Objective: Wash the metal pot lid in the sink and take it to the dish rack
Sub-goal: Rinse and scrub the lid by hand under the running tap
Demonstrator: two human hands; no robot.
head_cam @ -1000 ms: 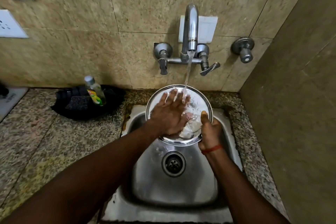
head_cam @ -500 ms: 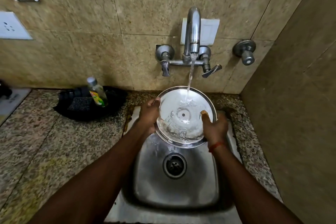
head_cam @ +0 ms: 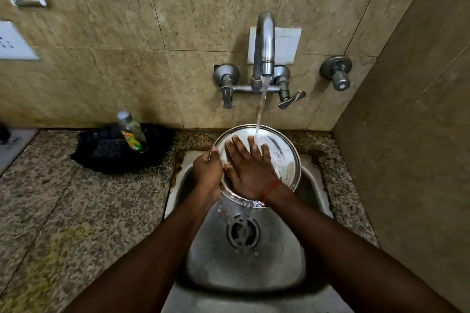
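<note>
The metal pot lid (head_cam: 277,157) was held tilted over the sink (head_cam: 244,269), under the tap's (head_cam: 264,43) water stream (head_cam: 262,107); its left rim was clamped by the left hand (head_cam: 207,173), fingers curled shut around the edge; the right hand (head_cam: 250,173) was laid flat on the lid's face, fingers (head_cam: 239,147) spread apart, gripping nothing.

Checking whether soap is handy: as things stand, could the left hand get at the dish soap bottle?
Probably yes, once freed: the left hand grips the lid rim, and the soap bottle stands on that side with only open counter between.
</note>
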